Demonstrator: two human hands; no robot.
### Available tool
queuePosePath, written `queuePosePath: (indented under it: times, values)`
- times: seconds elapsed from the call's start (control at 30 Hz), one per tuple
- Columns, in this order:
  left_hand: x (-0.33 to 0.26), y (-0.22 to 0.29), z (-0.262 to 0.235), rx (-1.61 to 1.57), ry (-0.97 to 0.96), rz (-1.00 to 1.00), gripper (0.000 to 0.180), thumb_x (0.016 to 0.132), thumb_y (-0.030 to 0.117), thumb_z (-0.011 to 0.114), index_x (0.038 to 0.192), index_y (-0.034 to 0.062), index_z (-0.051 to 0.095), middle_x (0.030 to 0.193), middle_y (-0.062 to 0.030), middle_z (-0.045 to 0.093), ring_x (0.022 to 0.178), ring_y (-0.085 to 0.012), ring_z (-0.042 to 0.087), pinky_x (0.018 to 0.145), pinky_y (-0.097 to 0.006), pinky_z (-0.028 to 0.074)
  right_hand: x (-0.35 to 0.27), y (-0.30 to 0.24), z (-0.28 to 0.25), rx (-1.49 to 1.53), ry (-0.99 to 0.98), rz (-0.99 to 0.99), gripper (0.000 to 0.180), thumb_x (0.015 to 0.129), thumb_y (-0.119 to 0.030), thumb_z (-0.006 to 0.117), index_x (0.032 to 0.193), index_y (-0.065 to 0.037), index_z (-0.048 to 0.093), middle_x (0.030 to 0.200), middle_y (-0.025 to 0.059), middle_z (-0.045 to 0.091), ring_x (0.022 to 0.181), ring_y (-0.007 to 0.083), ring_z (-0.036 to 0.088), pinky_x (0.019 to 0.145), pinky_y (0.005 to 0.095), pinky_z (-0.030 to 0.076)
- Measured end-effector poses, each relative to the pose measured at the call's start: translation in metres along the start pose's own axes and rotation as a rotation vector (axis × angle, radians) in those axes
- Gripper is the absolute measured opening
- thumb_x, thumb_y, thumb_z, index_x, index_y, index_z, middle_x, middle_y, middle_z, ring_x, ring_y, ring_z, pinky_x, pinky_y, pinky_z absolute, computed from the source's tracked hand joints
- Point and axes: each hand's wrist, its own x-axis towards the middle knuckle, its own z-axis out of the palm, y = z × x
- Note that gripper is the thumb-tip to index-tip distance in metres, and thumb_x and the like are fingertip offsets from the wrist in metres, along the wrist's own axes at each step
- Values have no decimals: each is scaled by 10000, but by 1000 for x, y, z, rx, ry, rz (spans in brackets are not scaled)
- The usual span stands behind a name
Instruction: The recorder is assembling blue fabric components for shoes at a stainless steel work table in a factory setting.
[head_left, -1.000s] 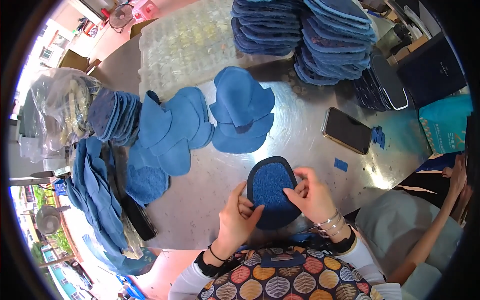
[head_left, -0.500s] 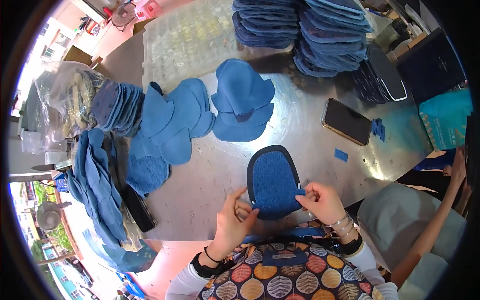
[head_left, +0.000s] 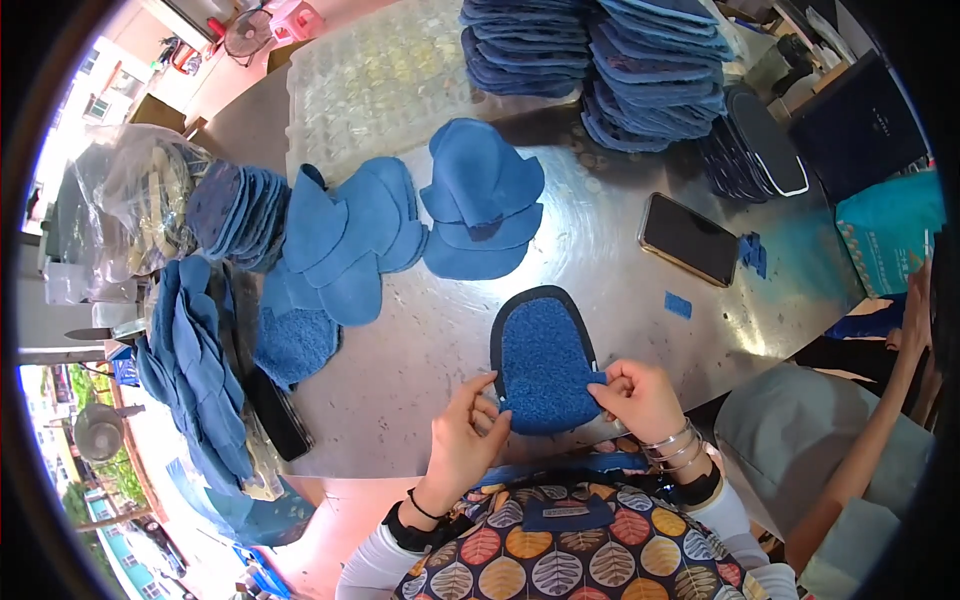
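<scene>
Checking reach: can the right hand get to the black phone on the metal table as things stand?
Probably yes, once freed: the right hand is pinching the blue pad, and only bare table lies between it and the phone.

A single head-worn fisheye view looks steeply down from close above the metal table [head_left: 440,350], facing its far edge; the table fills the centre, its edges bending toward the rim.

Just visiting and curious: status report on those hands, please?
Left hand and right hand both pinch the blue fuzzy pad at its near edge. Pad flat on metal table. Nothing blocking.
</scene>
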Motion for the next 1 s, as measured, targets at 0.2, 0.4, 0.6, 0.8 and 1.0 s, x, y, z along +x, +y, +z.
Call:
queuePosePath:
  times: [0.2,0.4,0.6,0.8,1.0]
  values:
    - [0,-1,1,93,26,46,471,779,-50,664,1225,4,523,719,-25,579,587,-39,539,545,-182,430,2,1,0,-54,12,-3,166,810,-108,694,780,1,573,574,42,610,504,91,584,487,230,437]
    - [1,3,1,117,30,69,480,772,-48,672,1224,10,522,712,-21,575,592,-28,516,548,-181,425,3,4,0,-98,35,7,211,795,-171,715,790,-6,584,606,77,648,507,143,612,504,263,449]
    - [0,14,-1,304,-6,56,532,741,-16,698,1239,23,516,807,-75,602,632,-113,576,571,-244,476,4,4,1,-119,36,-24,214,792,-174,716,799,-11,577,589,76,637,485,153,601,496,275,446]
    - [30,28,17,994,-4,578,717,793,301,673,1358,-30,382,1400,-194,381,1310,-352,348,1052,-466,322,6,-1,-4,12,34,2,188,835,-141,679,880,-18,545,555,45,589,457,105,555,429,239,416]
    - [70,24,62,952,-64,639,804,856,465,538,1377,-101,308,1459,-255,281,1392,-369,200,1131,-471,152,6,9,-4,367,160,-54,93,903,-89,596,909,-22,532,590,7,550,466,48,506,395,189,398]
